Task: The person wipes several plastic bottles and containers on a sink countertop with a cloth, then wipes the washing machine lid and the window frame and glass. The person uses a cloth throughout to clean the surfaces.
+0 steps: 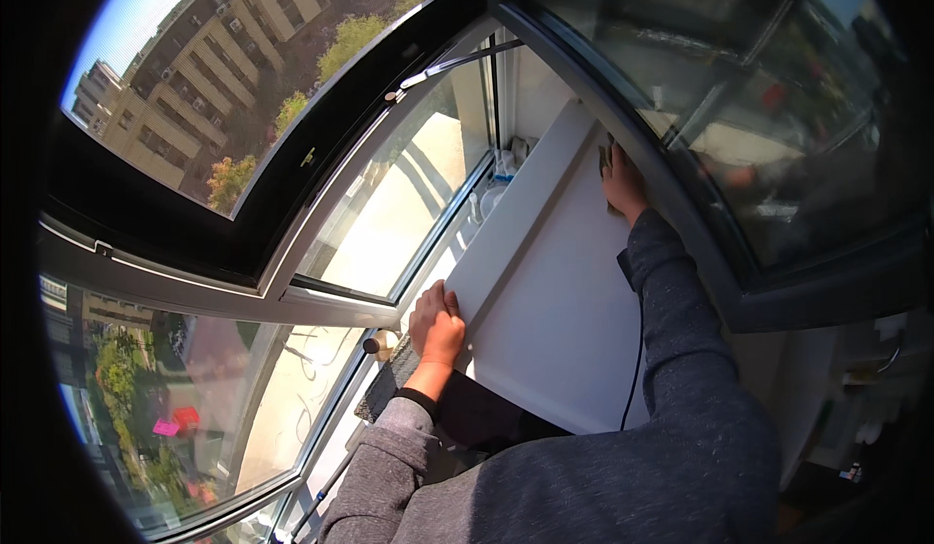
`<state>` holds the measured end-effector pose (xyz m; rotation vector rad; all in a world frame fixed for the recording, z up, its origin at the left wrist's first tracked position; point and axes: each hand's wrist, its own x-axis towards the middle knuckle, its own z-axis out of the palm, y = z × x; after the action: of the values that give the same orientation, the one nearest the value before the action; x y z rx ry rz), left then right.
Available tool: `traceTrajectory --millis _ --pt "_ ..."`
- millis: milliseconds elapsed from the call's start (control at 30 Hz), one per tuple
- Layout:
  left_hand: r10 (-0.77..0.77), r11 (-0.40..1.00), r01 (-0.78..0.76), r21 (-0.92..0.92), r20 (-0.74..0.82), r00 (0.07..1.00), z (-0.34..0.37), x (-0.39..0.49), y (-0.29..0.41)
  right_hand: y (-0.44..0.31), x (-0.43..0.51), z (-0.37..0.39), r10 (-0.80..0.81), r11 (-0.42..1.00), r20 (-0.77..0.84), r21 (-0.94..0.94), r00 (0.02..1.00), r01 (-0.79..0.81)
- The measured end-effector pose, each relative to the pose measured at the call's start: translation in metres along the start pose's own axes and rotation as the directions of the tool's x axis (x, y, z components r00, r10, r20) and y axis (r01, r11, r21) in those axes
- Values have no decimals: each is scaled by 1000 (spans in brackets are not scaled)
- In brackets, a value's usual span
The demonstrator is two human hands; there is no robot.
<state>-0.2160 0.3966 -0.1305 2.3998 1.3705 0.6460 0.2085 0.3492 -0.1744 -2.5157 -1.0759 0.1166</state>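
My left hand (438,325) rests on the near end of a long white ledge (522,215), its fingers bent over the edge. Farther off and to the right, my right hand (624,183) presses a dark cloth (605,161) against the white panel (562,288), close under the frame of the open window sash (649,142). Part of the cloth is hidden by the hand. A thin black cable (633,376) runs down the panel beside my right sleeve.
The open sash hangs over my right arm, and its metal stay (452,62) spans to the window frame (281,281). Bottles and small items (496,186) stand behind the ledge. A dark textured pad (390,376) lies beside my left wrist.
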Motion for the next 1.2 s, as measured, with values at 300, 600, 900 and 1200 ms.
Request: traceTrajectory --millis 300,600,900,1200 --pt "-33 999 32 17 36 999 -2 1 3 -50 -4 -4 -225 955 -9 197 974 223" --pt "-148 988 151 -21 99 984 1 0 -4 -136 -215 -21 -683 719 132 297 719 628" --pt "-169 904 94 -418 -145 975 -2 -7 -8 -170 -204 -50 -564 428 235 903 791 37" --pt "-174 877 76 -474 -165 971 -3 -7 -7 -162 -137 18 -639 723 -81 274 765 634"
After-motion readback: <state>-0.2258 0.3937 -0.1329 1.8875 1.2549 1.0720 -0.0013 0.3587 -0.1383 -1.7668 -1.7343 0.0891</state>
